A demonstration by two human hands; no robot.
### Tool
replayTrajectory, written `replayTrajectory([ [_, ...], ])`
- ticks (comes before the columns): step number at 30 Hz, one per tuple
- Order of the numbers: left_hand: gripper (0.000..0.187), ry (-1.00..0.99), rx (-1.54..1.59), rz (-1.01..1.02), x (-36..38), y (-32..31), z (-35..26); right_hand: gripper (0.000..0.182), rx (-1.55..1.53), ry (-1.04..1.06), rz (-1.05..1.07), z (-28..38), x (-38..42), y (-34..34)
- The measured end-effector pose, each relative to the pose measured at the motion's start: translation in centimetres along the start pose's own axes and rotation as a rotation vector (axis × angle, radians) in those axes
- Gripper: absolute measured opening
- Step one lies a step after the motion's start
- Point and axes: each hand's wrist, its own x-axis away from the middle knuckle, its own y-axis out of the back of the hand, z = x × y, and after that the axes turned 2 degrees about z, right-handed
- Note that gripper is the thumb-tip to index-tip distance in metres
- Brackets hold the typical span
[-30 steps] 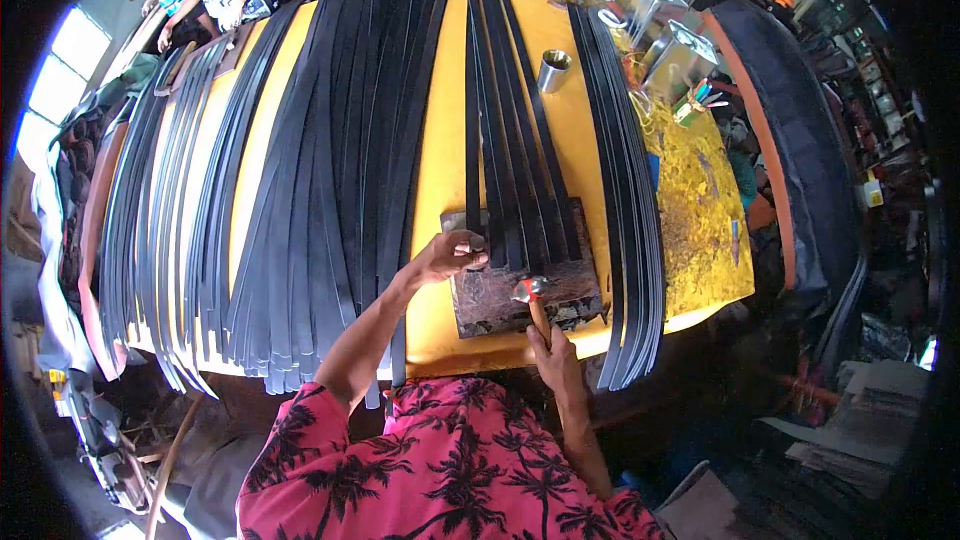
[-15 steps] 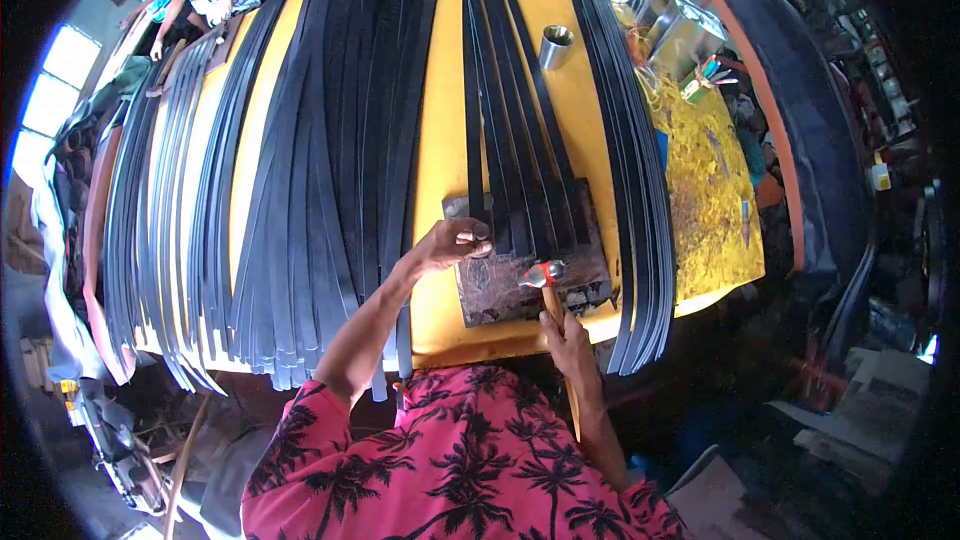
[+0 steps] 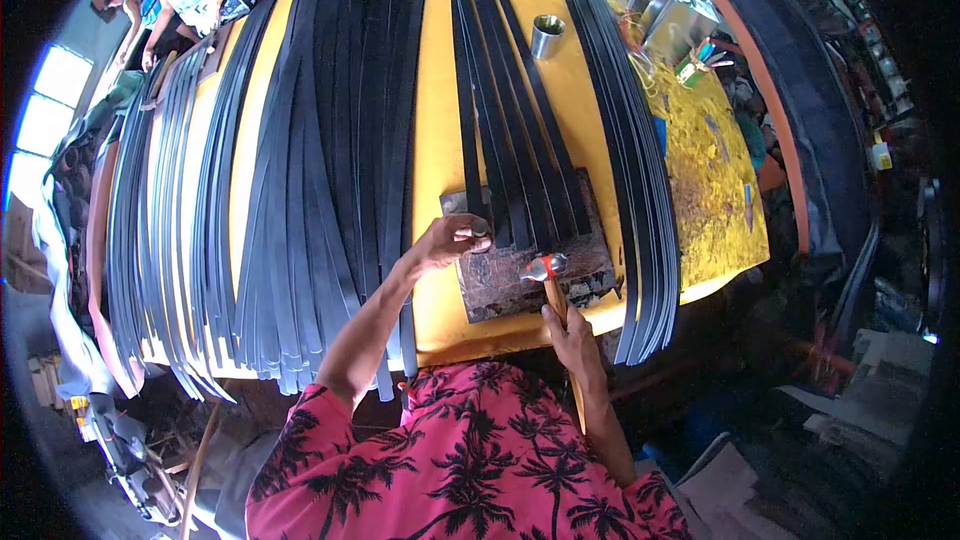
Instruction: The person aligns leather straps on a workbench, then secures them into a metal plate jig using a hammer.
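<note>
A yellow-topped bench [image 3: 440,140] carries long black leather strips [image 3: 510,130] over a dark worn block [image 3: 500,285]. The left hand [image 3: 448,240] pinches a small metal punch [image 3: 481,232] there; the right hand [image 3: 572,332] grips a wooden-handled hammer [image 3: 545,270].

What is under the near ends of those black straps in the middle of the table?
A dark, worn block lies under the strap ends, resting on the yellow table. The left hand holds something small at its edge; the block's middle is covered by straps.

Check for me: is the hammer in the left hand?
No, the right hand grips the hammer by its handle, while the left hand holds a small metal punch on the strips.
</note>
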Motion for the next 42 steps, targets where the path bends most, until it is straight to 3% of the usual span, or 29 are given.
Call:
replayTrajectory([
  [11, 0.029, -0.08, 0.047, -0.021, 0.2, -0.4, 1.5, 0.057, -0.012, 0.027, -0.027, 0.0, 0.1, -0.3],
  [16, 0.03, -0.138, -0.091, -0.052, 1.1, -1.0, 0.8, 0.051, 0.096, 0.039, 0.015, 0.6, 0.3, -0.3],
  [19, 0.029, -0.224, -0.023, -0.051, 1.5, -1.3, 1.5, 0.045, 0.068, 0.079, 0.019, 3.4, 1.4, 0.0],
  [21, 0.031, -0.224, 0.082, -0.055, 1.9, -1.5, 2.0, 0.039, 0.031, 0.189, -0.04, 5.5, 2.2, 0.2],
  [25, 0.028, -0.324, -0.202, -0.161, 2.2, -1.5, 1.7, 0.034, -0.037, 0.37, -0.125, 11.6, 3.6, 3.3],
  [27, 0.032, -0.418, -0.438, -0.198, 2.0, -1.4, 2.9, 0.03, 0.322, 1.011, -0.48, 14.9, 4.8, 6.9],
  [29, 0.036, -0.496, -0.428, -0.223, 2.1, -1.7, 3.3, 0.026, -0.139, 0.874, -0.55, 19.0, 8.5, 9.0],
  [31, 0.035, -0.224, -0.468, -0.167, 3.0, -1.6, 0.8, 0.029, -0.359, 1.006, -0.568, 22.9, 10.2, 10.4],
  [32, 0.034, -0.184, -0.503, -0.142, 3.3, -1.5, -0.2, 0.032, -0.579, 0.986, -0.576, 23.7, 10.5, 9.1],
  [33, 0.034, -0.182, -0.499, -0.154, 3.2, -1.4, 0.3, 0.029, -0.287, 1.058, -0.443, 21.4, 9.4, 9.3],
  [34, 0.035, -0.27, -0.51, -0.163, 3.1, -1.4, 1.2, 0.026, 0.031, 0.913, -0.52, 19.1, 8.6, 8.1],
  [35, 0.036, -0.36, -0.526, -0.174, 2.6, -1.4, 2.4, 0.025, 0.413, 0.927, -0.734, 13.6, 4.1, 3.6],
  [36, 0.04, -0.478, -0.51, -0.218, 1.8, -1.6, 4.0, 0.03, 0.21, 0.645, -0.175, 12.7, 3.2, 0.6],
  [37, 0.04, -0.465, -0.501, -0.215, 2.8, -2.3, 3.8, 0.035, 0.382, 0.262, -0.055, 9.5, 1.3, -2.5],
  [39, 0.031, -0.418, -0.538, -0.187, 3.2, -1.5, 1.4, 0.038, 0.305, 0.33, -0.102, 9.6, -1.2, -2.3],
  [41, 0.024, -0.492, -0.67, -0.325, 1.6, -2.5, 4.9, 0.039, 0.265, 0.25, -0.034, 9.8, 1.9, -0.8],
  [42, 0.026, -0.105, -0.544, -0.155, 3.2, -3.1, 1.7, 0.042, 0.254, 0.237, -0.043, 9.3, 2.1, -0.3],
])
